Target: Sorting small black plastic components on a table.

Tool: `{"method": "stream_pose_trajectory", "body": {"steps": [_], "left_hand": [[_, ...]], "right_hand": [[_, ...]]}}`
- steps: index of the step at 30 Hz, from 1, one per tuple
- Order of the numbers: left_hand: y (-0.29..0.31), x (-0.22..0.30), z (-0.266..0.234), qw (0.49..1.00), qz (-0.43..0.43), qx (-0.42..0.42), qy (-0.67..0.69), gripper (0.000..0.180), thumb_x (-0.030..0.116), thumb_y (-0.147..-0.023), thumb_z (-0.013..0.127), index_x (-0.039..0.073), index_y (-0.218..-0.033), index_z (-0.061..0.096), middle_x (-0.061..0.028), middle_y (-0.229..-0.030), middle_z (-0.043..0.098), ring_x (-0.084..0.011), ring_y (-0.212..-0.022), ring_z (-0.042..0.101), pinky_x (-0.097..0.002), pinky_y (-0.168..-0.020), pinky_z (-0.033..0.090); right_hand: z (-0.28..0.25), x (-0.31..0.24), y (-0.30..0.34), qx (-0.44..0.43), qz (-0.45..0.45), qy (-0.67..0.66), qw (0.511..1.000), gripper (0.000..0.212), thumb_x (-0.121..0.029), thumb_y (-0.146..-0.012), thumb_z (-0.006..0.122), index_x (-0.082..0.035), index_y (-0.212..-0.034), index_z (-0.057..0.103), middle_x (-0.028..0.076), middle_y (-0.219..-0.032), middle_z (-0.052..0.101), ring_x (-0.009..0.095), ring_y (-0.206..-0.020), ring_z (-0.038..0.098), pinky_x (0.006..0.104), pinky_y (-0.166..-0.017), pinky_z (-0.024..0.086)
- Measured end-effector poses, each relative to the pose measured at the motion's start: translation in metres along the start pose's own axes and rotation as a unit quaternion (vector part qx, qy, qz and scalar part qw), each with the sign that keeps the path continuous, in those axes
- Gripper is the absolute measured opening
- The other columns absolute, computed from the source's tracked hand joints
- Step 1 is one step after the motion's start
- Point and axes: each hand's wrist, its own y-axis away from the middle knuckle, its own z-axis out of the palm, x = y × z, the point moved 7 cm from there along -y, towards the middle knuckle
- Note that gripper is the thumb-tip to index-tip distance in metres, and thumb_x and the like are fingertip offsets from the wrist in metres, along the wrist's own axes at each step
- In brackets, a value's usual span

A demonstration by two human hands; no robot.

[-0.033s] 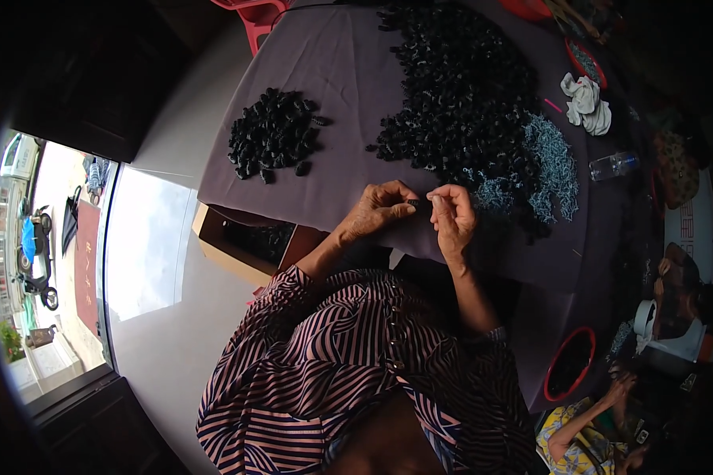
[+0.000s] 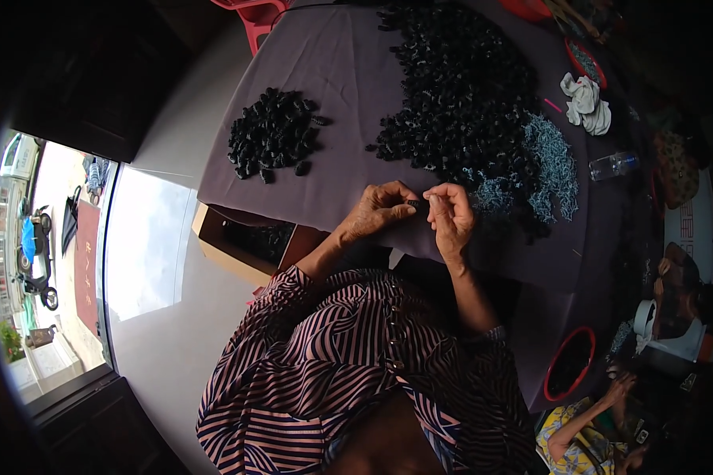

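Observation:
Over the near edge of the table, my left hand (image 2: pixel 375 210) is closed in a pinch on a small black ribbed part (image 2: pixel 416 205). Close on its right, my right hand (image 2: pixel 451 218) has thumb and forefinger pressed together at the part; whatever is between them is too small to make out. A large heap of similar black parts (image 2: pixel 467 87) spreads beyond both hands. Beside that heap, to the right, lie many small silvery-blue pieces (image 2: pixel 550 162), perhaps screws. A smaller pile of black parts (image 2: pixel 273 136) sits at the left on the tablecloth (image 2: pixel 345 87).
Below the table's left edge stands an open cardboard box (image 2: pixel 234 265) with dark parts inside. A crumpled white cloth (image 2: pixel 586 104) and a clear plastic bottle (image 2: pixel 614 166) lie at the right. Another person's arm (image 2: pixel 590 416) and a red-rimmed basin (image 2: pixel 570 364) are at lower right.
My right hand's fingertips have shifted slightly left, closer to the black part. My left hand and the piles look the same.

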Motion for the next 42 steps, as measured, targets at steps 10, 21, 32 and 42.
{"method": "stream_pose_trajectory", "body": {"steps": [10,21,32,42], "left_hand": [[-0.001,-0.003,-0.001,0.999,0.038,0.0,0.002,0.012,0.0,-0.069,0.056,0.002,-0.079,0.049,0.001,-0.071,0.049,-0.0053,-0.068,0.046,-0.0176,-0.062,0.038],[0.005,-0.004,0.002,0.996,-0.011,0.014,-0.084,0.013,0.006,-0.07,0.056,0.002,-0.079,0.049,0.0001,-0.071,0.052,-0.0043,-0.065,0.046,-0.0178,-0.058,0.038],[0.008,0.008,0.009,0.99,-0.002,0.01,-0.141,0.017,0.012,-0.069,0.059,0.0,-0.079,0.052,-0.0013,-0.064,0.052,-0.0048,-0.059,0.046,-0.0191,-0.052,0.038],[0.005,0.01,0.014,0.983,0.056,-0.008,-0.175,0.018,0.014,-0.069,0.059,0.0,-0.078,0.053,-0.0043,-0.066,0.054,-0.0081,-0.06,0.049,-0.0207,-0.053,0.039]], "right_hand": [[0.005,0.0,0.009,-0.001,0.036,0.045,0.998,0.009,-0.011,-0.077,0.048,-0.002,-0.08,0.047,-0.002,-0.064,0.046,0.002,-0.049,0.038,0.0135,-0.044,0.033],[0.001,0.001,0.006,-0.002,0.058,0.058,0.997,0.007,-0.008,-0.076,0.049,-0.003,-0.081,0.049,-0.002,-0.065,0.048,0.002,-0.051,0.04,0.0138,-0.046,0.034],[0.004,-0.012,0.004,-0.1,-0.048,0.216,0.97,0.005,0.0,-0.073,0.048,-0.001,-0.078,0.049,0.004,-0.071,0.047,0.011,-0.061,0.046,0.0201,-0.053,0.038],[0.011,-0.02,0.007,-0.168,-0.115,0.259,0.944,0.01,0.002,-0.071,0.044,-0.002,-0.077,0.051,0.007,-0.073,0.047,0.014,-0.063,0.049,0.0217,-0.055,0.041]]}}
